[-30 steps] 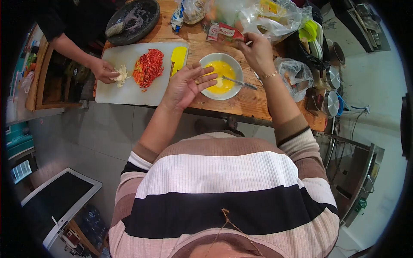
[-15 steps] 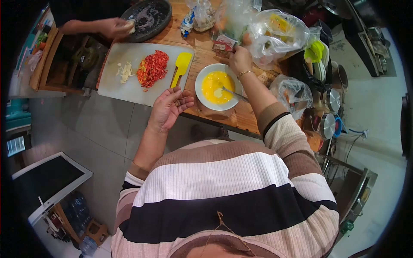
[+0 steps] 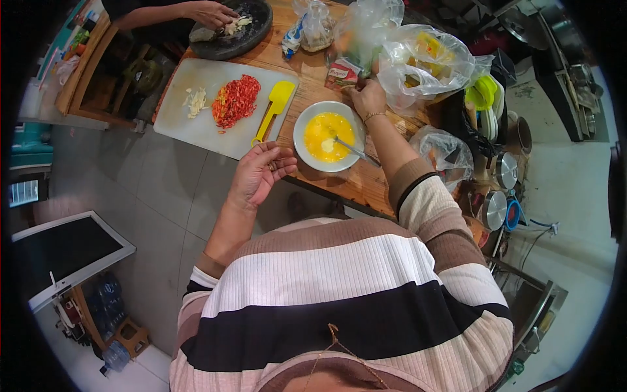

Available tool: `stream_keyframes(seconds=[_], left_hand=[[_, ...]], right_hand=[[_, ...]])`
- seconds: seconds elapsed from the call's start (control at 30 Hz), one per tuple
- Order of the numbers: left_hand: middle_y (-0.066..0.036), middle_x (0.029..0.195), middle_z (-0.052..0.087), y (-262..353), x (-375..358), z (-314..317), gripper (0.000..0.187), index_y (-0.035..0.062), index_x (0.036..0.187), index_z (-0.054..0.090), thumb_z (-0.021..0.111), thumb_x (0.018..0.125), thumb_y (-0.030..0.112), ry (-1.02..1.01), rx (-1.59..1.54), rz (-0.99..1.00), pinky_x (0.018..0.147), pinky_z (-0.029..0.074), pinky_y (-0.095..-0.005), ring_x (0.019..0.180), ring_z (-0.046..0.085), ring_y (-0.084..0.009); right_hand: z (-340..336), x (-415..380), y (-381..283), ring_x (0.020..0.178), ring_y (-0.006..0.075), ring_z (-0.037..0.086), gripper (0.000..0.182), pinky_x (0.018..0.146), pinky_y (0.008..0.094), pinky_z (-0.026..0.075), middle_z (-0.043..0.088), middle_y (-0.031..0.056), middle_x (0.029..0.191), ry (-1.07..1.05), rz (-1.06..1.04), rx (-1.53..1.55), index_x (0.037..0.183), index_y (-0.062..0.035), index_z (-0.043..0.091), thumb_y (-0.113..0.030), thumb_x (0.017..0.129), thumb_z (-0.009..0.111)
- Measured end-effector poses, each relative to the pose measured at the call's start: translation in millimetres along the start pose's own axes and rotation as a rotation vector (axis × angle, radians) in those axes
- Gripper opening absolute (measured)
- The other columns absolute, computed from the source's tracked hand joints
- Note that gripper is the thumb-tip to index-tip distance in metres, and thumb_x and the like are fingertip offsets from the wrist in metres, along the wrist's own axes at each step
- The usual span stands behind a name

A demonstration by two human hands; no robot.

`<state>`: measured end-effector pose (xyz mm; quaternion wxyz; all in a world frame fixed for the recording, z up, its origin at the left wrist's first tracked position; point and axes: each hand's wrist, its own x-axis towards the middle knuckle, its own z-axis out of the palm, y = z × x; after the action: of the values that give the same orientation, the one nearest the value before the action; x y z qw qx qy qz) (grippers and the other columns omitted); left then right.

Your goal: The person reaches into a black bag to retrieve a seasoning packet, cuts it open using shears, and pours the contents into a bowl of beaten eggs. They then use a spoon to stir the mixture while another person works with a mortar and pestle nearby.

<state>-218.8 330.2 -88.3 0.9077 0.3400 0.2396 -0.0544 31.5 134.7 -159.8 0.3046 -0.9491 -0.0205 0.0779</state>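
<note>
A white bowl (image 3: 299, 138) of beaten yellow egg stands near the table's front edge, with a metal spoon (image 3: 356, 151) resting in it. My left hand (image 3: 259, 171) hovers at the edge beside the bowl, palm up, fingers loosely curled and apart, holding nothing visible. Beyond the bowl, my right hand (image 3: 369, 99) is at a small red packet (image 3: 343, 73), its fingertips partly hidden. Left of the bowl, a white cutting board (image 3: 176, 124) bears chopped red chili (image 3: 236, 101), chopped pale pieces (image 3: 195, 102) and a yellow spatula (image 3: 279, 99).
A co-worker's hand (image 3: 212, 13) touches pale pieces in a dark stone mortar (image 3: 255, 39) at the back left. Plastic bags (image 3: 424, 59) lie at the back right, another bag (image 3: 444, 147) at the right edge. Green and white dishes (image 3: 482, 98) stand farther right.
The co-worker's hand has moved right, over the mortar, and pale pieces now show there. My right hand has shifted slightly off the red packet, which shows more fully. The view has shifted a little.
</note>
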Motion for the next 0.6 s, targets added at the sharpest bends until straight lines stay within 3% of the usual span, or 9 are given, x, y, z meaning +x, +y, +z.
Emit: stream_keyframes(seconds=[0.13,0.23,0.33,0.43,0.6], left_hand=[[-0.015,0.098,0.064,-9,-3,8,0.016,0.0026,0.107,0.053,0.055,0.092,0.009,0.080,0.090,0.068,0.079,0.057,-0.0365,0.087,0.067,-0.0244],[-0.012,0.092,0.063,-18,-2,12,0.017,0.0018,0.105,0.052,0.057,0.091,0.008,0.206,0.185,0.183,0.073,0.057,-0.0331,0.079,0.065,-0.0192],[-0.009,0.093,0.060,-31,1,6,0.021,0.0001,0.108,0.051,0.059,0.090,0.008,0.316,0.279,0.256,0.070,0.056,-0.0296,0.076,0.061,-0.0141],[-0.009,0.100,0.057,-48,6,1,0.031,-0.0023,0.117,0.049,0.059,0.090,0.009,0.352,0.325,0.255,0.073,0.055,-0.0295,0.081,0.059,-0.0138],[-0.010,0.104,0.056,-71,6,18,0.050,-0.0055,0.133,0.039,0.058,0.090,0.010,0.328,0.311,0.164,0.078,0.053,-0.0294,0.088,0.058,-0.0149]], right_hand=[[-21,-25,-12,0.100,0.0365,0.060,0.046,0.086,0.0419,0.048,0.062,0.0225,0.108,0.010,-0.077,-0.131,0.108,-0.0007,0.063,-0.036,0.079,0.067],[-49,-74,-19,0.105,0.0394,0.056,0.049,0.088,0.0441,0.046,0.055,0.0255,0.116,0.035,-0.264,-0.215,0.119,0.0003,0.054,-0.031,0.083,0.064],[-85,-125,-15,0.102,0.0415,0.055,0.041,0.086,0.0459,0.046,0.052,0.0271,0.115,-0.099,-0.521,-0.186,0.114,0.0028,0.052,-0.024,0.085,0.063],[-95,-155,8,0.094,0.0378,0.057,0.036,0.082,0.0437,0.047,0.055,0.0241,0.102,-0.166,-0.451,-0.146,0.101,0.0016,0.052,-0.021,0.078,0.069],[-75,-143,32,0.082,0.0359,0.059,0.027,0.074,0.0416,0.047,0.059,0.0212,0.087,-0.302,-0.299,0.080,0.091,0.0006,0.052,-0.015,0.076,0.068]])
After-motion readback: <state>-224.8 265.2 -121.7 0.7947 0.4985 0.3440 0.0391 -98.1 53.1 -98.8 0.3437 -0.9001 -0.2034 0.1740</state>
